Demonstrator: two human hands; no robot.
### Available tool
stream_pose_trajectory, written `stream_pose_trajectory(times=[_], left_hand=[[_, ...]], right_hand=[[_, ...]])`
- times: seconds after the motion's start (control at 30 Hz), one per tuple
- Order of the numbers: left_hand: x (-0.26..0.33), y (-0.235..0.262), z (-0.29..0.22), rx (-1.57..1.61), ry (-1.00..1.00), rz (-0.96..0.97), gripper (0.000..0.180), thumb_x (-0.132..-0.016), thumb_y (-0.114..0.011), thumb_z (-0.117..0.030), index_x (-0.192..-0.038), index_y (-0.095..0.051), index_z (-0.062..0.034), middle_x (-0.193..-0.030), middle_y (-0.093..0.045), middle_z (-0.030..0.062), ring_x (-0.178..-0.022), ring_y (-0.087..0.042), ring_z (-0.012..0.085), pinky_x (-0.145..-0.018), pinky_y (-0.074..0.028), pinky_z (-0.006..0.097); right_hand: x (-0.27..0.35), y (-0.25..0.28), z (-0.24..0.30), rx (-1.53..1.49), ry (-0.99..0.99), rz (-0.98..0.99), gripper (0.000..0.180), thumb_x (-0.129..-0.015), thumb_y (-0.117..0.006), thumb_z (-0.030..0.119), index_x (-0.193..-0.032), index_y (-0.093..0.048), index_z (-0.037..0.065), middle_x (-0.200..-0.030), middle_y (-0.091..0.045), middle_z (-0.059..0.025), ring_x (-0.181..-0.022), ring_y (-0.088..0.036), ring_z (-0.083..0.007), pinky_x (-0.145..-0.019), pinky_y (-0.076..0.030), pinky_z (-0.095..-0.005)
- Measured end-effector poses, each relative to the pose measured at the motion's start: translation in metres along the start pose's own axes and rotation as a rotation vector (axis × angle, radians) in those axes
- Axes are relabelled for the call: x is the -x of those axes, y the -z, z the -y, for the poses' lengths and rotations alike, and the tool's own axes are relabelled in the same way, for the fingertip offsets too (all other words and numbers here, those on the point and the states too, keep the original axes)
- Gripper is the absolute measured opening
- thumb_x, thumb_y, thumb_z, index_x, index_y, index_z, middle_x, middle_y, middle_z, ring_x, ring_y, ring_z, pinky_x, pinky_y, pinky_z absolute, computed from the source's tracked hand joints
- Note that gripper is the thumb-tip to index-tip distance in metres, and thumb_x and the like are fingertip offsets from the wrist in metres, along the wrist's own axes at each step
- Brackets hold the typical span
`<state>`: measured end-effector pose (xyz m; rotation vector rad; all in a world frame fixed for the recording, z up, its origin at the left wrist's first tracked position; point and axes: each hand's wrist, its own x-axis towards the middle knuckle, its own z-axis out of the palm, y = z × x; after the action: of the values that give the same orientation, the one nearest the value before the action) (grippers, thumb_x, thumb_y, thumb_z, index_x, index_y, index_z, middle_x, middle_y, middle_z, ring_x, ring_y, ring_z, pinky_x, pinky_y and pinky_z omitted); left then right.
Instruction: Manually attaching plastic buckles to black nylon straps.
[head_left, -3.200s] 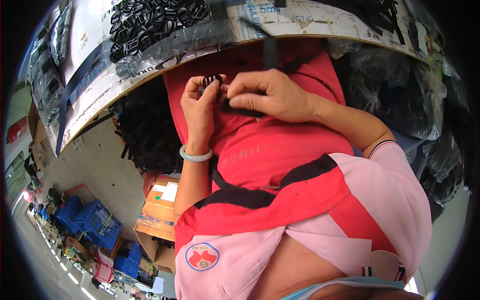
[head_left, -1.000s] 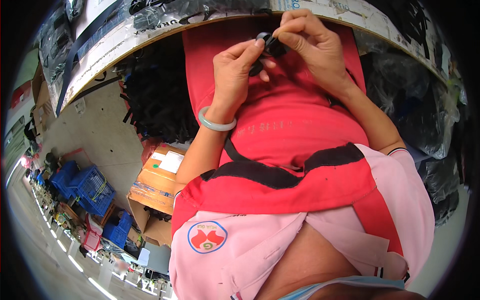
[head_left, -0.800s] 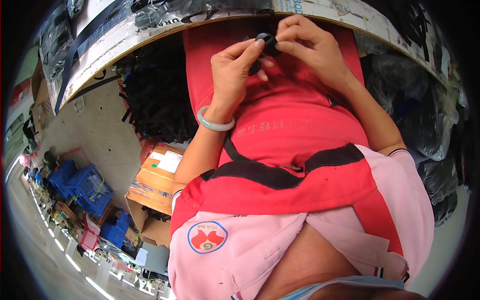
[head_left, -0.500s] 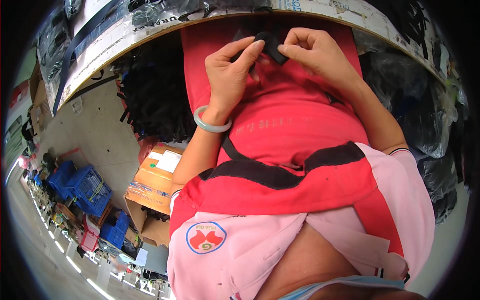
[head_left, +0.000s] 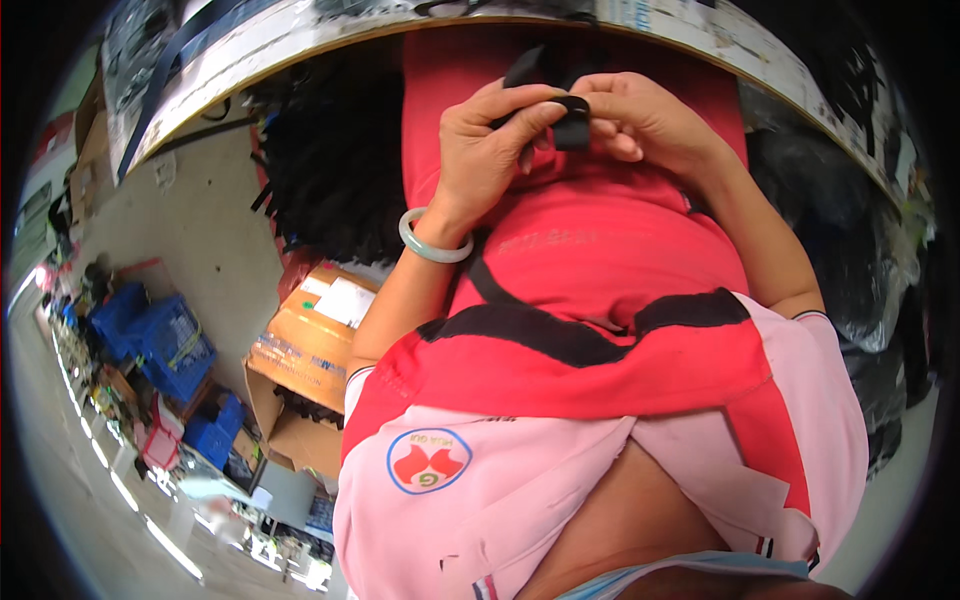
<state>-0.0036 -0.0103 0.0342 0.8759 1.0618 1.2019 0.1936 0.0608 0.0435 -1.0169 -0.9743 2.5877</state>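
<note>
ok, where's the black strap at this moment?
Head view, upper middle: the black strap is pinched in the left hand, with the right hand at its right side, over the red apron.

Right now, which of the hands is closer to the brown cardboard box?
Left. In the picture, the left hand is above and right of the cardboard box; the right hand is farther right.

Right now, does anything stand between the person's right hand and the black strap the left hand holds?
Nothing visible does: the right hand is right at the black strap, which the left hand pinches over the red apron.
</note>
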Motion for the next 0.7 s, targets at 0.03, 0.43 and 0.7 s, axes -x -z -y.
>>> stream_pose_trajectory(times=[0.03, 0.43, 0.7], left_hand=[[0.005, 0.006, -0.007, -0.003, 0.036, 0.019, 0.014, -0.085, -0.069, -0.001, -0.098, -0.072, 0.0, -0.077, -0.06, 0.0008, -0.055, -0.051, 0.0033, -0.044, -0.036, 0.018], [0.087, 0.113, -0.079, -0.644, 0.003, -0.502, 0.026, -0.096, -0.054, -0.005, -0.119, -0.066, -0.0082, -0.089, -0.068, 0.0017, -0.061, -0.05, 0.0027, -0.053, -0.04, 0.017], [0.036, 0.017, -0.027, -0.242, 0.019, 0.123, 0.022, -0.092, -0.051, 0.005, -0.103, -0.069, -0.0014, -0.082, -0.064, 0.0025, -0.061, -0.053, 0.0057, -0.055, -0.043, 0.019]], right_hand=[[-0.004, -0.001, 0.0, 0.031, 0.034, -0.067, 0.021, -0.093, -0.062, 0.028, -0.088, -0.058, 0.008, -0.064, -0.052, 0.005, -0.048, -0.045, -0.0017, -0.043, -0.034, -0.0159], [-0.035, -0.035, 0.003, 0.592, 0.239, -0.175, 0.021, -0.093, -0.061, 0.025, -0.101, -0.066, 0.006, -0.07, -0.054, 0.0044, -0.056, -0.046, -0.003, -0.049, -0.037, -0.0181], [-0.035, -0.034, 0.002, 0.297, 0.134, -0.048, 0.024, -0.094, -0.06, 0.026, -0.101, -0.066, 0.003, -0.065, -0.053, 0.0037, -0.054, -0.045, -0.0026, -0.049, -0.037, -0.0176]])
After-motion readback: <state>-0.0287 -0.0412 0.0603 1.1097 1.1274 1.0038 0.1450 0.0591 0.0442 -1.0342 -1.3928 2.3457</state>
